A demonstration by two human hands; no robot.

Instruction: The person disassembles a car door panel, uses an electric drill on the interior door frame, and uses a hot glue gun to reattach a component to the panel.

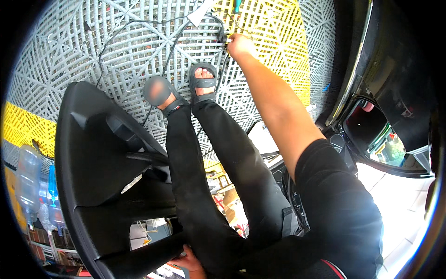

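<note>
My right hand [241,47] reaches far forward, low over the floor mat, its fingers closed at a dark lump of black cable [222,35]. A small pale tip shows at the fingertips; what it belongs to is too small to tell. My left hand [188,261] is low in the picture, closed on the edge of a black car door panel [95,162], with part of the fingers hidden. The panel stands tilted at my left, against my leg. Next to the right hand lie a white wedge-shaped piece [199,15] and a teal-handled tool [237,5].
Grey and yellow grid mats [134,51] cover the floor, with thin black cables across them. A black car body with a side mirror [374,132] is close on my right. Clear plastic bottles [29,181] stand at the far left. My sandalled feet [203,76] are between panel and cable.
</note>
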